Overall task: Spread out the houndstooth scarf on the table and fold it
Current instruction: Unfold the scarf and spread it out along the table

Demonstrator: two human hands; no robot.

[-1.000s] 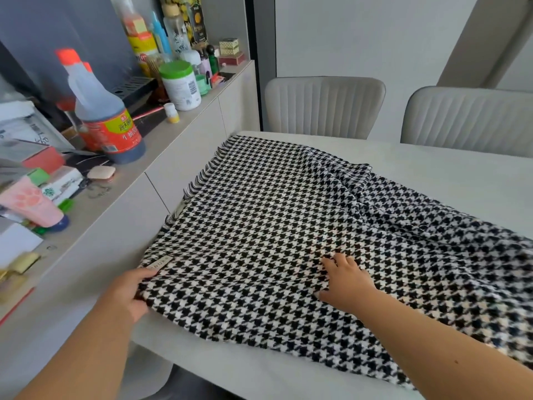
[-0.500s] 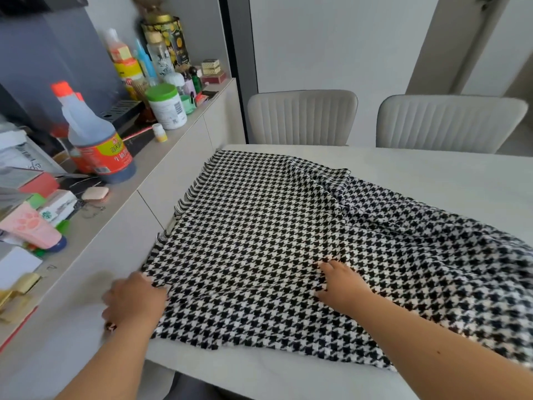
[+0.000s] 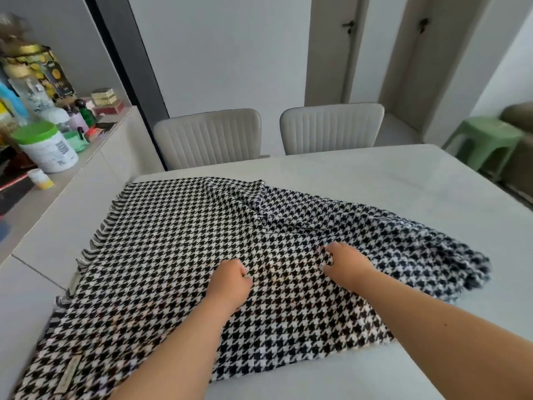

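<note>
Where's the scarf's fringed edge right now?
In the head view the fringed edge runs along the houndstooth scarf's left side, beside the sideboard, left of the left hand.

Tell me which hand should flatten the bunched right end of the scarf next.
The right hand. It rests on the scarf just beside the rumpled folds, while the left hand sits further from them, on the flatter part near the fringe.

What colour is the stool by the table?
Light green; the stool shows in the head view.
</note>
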